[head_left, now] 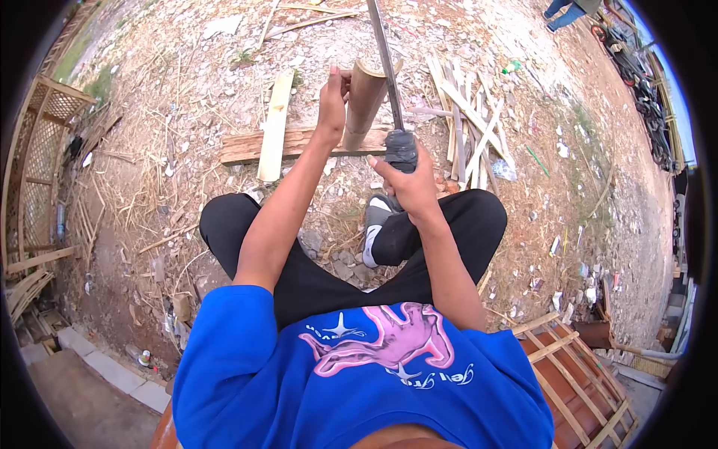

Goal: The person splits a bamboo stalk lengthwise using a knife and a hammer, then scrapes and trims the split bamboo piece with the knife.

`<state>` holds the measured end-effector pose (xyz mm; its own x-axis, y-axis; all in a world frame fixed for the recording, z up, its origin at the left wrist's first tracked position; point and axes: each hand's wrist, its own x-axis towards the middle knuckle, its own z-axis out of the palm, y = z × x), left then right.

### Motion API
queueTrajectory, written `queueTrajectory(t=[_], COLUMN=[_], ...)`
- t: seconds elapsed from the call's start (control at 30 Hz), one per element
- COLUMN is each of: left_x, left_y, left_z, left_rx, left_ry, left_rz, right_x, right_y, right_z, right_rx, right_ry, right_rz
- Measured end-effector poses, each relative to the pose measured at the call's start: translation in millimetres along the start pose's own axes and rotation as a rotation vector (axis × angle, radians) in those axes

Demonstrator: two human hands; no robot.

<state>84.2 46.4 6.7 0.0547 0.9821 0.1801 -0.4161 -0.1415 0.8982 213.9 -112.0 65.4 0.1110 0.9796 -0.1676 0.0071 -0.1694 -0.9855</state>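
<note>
A curved piece of bamboo (pixel 366 105) stands upright by a wooden beam (pixel 243 147) on the ground. My left hand (pixel 333 105) is at its upper left side, with the fingers bent against its edge. My right hand (pixel 410 176) is closed around the black-wrapped handle (pixel 402 150) of a long blade (pixel 386 63). The blade points up and away, along the right side of the bamboo. A pale split strip (pixel 277 123) lies across the beam, left of my left hand.
Cut strips (pixel 475 123) lie piled on the right. A lattice frame (pixel 34 165) stands at the far left, and a wooden grid (pixel 580 374) is at the lower right. A person's legs (pixel 566 15) and parked motorbikes (pixel 636 82) show at the upper right.
</note>
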Motion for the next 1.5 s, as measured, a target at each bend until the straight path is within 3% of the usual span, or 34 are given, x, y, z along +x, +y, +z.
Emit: queueTrajectory(t=[0.23, 0.3, 0.43, 0.7, 0.93, 1.1, 1.2, 1.5], left_x=[14, 5, -2, -7, -12, -14, -11, -32], left_y=[15, 18, 11, 23, 40, 47, 42, 38], left_z=[10, 13, 16, 22, 22, 24, 27, 26], left_rx=[0.281, 0.314, 0.22, 0.244, 0.248, 0.294, 0.251, 0.309], left_ry=[0.114, 0.131, -0.012, -0.016, -0.01, -0.027, -0.013, -0.022], left_rz=[0.056, 0.064, 0.387, 0.162, 0.105, 0.036, 0.045, 0.052], right_x=[-1, -5, -4, 6, 15, 17, 7, -14], right_y=[10, 0, -1, 2, 8, 16, -5, -4], right_z=[5, 2, -10, -24, -20, -19, -20, -19], right_rx=[0.042, 0.004, 0.006, -0.089, -0.32, -0.299, -0.028, -0.126], right_ry=[-0.049, -0.07, -0.069, -0.033, 0.038, 0.054, -0.059, -0.051], right_rz=[-0.087, -0.015, 0.042, 0.038, -0.219, -0.288, 0.076, 0.082])
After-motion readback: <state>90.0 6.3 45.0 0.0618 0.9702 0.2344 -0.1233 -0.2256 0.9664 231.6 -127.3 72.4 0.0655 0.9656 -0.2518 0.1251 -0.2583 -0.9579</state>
